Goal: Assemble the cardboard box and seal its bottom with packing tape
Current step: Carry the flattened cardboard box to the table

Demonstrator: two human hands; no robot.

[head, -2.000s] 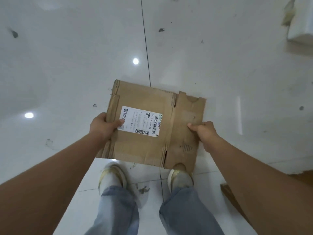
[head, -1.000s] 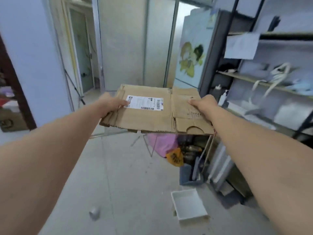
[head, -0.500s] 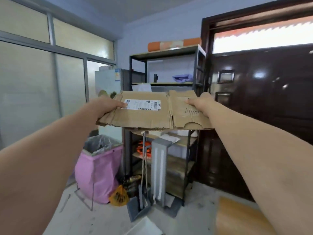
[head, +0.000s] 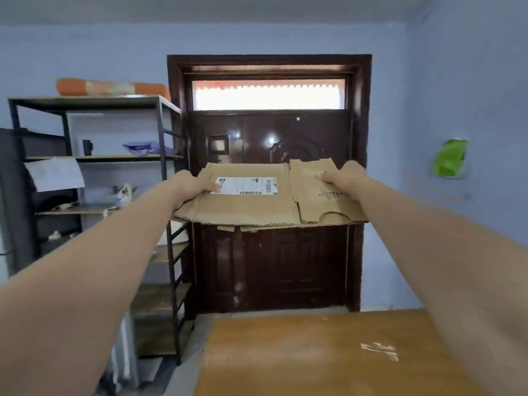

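both hands (head: 191,186) (head: 347,178) grip flat cardboard box (head: 257,205), dark door (head: 271,252) behind

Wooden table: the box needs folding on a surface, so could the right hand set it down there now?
Probably yes: the wooden table lies bare below the flat cardboard box gripped by the right hand.

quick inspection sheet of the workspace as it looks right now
surface: wooden table, a pale scuff on its right part
job's things: flattened box held level in the air, white label facing up; no packing tape seen
clutter: nothing seen on the table
hands: left hand grips the box's left edge, right hand grips its right edge
cables: nothing seen
surroundings: dark door ahead, metal shelf to the left, green bag on the right wall
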